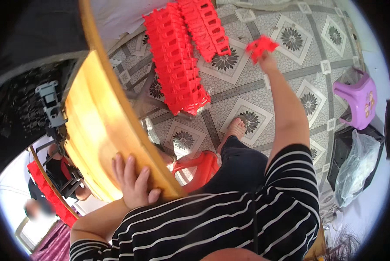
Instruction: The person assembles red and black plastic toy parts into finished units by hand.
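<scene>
Stretched out over the floor to the right of the stacks, my right hand point(268, 62) is closed round a red plastic part point(261, 46). Two long rows of similar red plastic parts, a larger stack point(173, 65) and a smaller one point(207, 32), rest on the patterned tile floor. My left hand point(134, 180) lies with fingers spread on the near edge of the yellow wooden table point(97, 117) and holds nothing. On the table's left side sits a grey plastic bracket-like part point(51, 102), beside a dark heap of black pieces point(16, 104).
A red plastic stool point(203, 167) is by my legs. Against the right wall stand a purple stool point(360, 100) and a black bin point(337, 167) with a clear plastic bag point(358, 167). At the lower left, another person point(56, 169) is near more red parts point(47, 191).
</scene>
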{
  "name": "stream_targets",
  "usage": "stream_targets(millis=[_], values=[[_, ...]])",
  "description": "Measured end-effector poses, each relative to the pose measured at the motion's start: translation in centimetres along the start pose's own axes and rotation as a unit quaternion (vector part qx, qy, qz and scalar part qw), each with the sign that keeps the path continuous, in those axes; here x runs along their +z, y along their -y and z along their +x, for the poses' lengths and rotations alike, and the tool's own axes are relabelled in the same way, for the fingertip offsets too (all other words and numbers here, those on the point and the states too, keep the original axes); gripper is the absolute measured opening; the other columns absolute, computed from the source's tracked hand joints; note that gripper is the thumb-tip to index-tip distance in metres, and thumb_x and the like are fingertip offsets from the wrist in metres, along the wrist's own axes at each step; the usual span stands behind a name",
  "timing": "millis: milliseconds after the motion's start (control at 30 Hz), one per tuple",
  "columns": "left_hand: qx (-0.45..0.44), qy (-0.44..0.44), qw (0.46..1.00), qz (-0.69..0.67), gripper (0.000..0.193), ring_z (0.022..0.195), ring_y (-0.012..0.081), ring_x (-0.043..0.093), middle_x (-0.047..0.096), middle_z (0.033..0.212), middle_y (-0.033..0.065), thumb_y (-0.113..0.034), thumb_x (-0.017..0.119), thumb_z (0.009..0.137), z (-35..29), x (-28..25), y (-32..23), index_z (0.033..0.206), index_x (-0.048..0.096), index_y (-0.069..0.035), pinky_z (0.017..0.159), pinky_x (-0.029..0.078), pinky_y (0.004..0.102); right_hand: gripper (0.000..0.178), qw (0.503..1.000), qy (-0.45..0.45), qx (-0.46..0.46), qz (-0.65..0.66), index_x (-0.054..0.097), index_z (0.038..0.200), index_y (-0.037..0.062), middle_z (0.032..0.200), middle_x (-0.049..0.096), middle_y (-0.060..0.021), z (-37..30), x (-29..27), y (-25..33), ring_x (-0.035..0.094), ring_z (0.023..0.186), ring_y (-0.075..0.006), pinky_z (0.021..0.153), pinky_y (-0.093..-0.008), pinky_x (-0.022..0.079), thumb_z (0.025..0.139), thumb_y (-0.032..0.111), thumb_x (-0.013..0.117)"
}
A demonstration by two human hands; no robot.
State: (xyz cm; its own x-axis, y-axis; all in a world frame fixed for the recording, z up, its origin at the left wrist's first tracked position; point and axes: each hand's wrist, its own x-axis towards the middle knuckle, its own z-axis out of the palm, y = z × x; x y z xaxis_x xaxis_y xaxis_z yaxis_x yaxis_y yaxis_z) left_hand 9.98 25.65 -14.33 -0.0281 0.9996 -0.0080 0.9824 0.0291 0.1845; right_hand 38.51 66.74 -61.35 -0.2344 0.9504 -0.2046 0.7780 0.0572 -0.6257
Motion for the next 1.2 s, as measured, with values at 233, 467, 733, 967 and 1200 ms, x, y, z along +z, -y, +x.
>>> stream_targets(millis=[233,467,733,967,1200], values=[[0.005,0.014,0.999,-0.032,0.066,0.144,0.0455,0.022,0.034,0.154,0.0163,-0.047,0.062,0.085,-0.2,-0.8,-0.8,0.142,0.05,-0.016,0.115,0.011,0.063,0.02,0.904,0.073,0.049,0.418,0.063,0.107,0.0008,0.094,0.064,-0.0025,-17.3,-13.8,14.5,0.057,0.082,-0.0111,0.074,-0.0284,0.047,0.095,0.017,0.06],[-0.037,-0.297,0.885,-0.356,0.068,0.143,0.0364,0.029,0.025,0.155,0.0235,-0.034,0.053,0.096,-4.1,-0.4,2.8,0.151,0.027,-0.004,0.116,0.024,0.0489,0.014,0.942,-0.025,-0.321,0.098,0.062,0.101,0.0017,0.091,0.064,-0.012,-36.5,-28.2,46.2,0.06,0.087,-0.0221,0.083,-0.0332,0.047,0.093,0.012,0.057],[-0.095,-0.356,0.798,-0.476,0.079,0.141,0.0357,0.032,0.03,0.153,0.0204,-0.027,0.071,0.086,-22.4,-4.4,15.4,0.15,0.03,-0.007,0.114,0.031,0.0427,0.022,0.625,0.128,-0.72,-0.274,0.064,0.099,0.0095,0.095,0.066,-0.0095,-52.6,-16.3,60.0,0.062,0.094,-0.029,0.09,-0.0429,0.046,0.08,0.007,0.054],[-0.085,-0.371,0.875,-0.299,0.029,0.105,0.0338,0.064,0.052,0.134,0.0194,-0.013,0.079,0.075,-29.0,-5.9,19.0,0.1,0.068,-0.003,0.088,0.054,0.0385,0.032,0.707,0.357,-0.552,-0.259,0.068,0.102,0.0084,0.107,0.066,-0.011,-51.8,-13.2,67.5,0.06,0.108,-0.0302,0.089,-0.0387,0.048,0.078,0.028,0.075],[-0.114,-0.437,0.858,-0.246,0.017,0.097,0.0362,0.064,0.059,0.121,0.0195,-0.01,0.077,0.075,-29.7,-7.2,17.6,0.086,0.067,-0.002,0.084,0.054,0.0408,0.065,0.705,-0.137,-0.587,-0.373,0.057,0.123,0.0111,0.141,0.046,-0.012,-42.4,-0.2,75.7,0.043,0.13,-0.0281,0.102,-0.0509,0.037,0.069,0.038,0.082]])
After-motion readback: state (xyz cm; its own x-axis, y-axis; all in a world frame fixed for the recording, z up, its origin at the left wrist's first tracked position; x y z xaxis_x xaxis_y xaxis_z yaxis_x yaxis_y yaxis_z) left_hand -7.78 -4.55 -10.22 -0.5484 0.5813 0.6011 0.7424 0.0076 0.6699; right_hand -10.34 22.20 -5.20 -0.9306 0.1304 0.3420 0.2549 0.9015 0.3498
